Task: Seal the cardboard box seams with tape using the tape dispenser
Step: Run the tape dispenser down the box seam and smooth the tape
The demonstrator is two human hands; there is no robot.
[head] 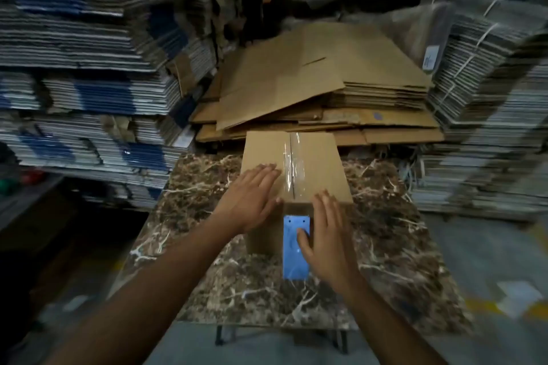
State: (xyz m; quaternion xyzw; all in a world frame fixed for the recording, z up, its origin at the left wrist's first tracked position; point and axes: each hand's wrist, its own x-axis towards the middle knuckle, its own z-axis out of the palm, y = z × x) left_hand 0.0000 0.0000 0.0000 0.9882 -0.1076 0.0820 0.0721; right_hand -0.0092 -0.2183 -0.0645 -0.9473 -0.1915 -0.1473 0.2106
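right grip [326, 234] partly hiding dispenser [292, 249]

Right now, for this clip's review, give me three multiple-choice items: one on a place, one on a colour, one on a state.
1. Where does the brown cardboard box stand? A marble-patterned table. B floor. C shelf.
2. What colour is the plastic tape dispenser? A red. B blue. C green.
3. How is the box's top seam? A untaped. B covered by clear tape. C flaps upright.

A: box rests on the tabletop. B: body under the right hand is blue. B: glossy strip lies along the seam beside the flat left hand.
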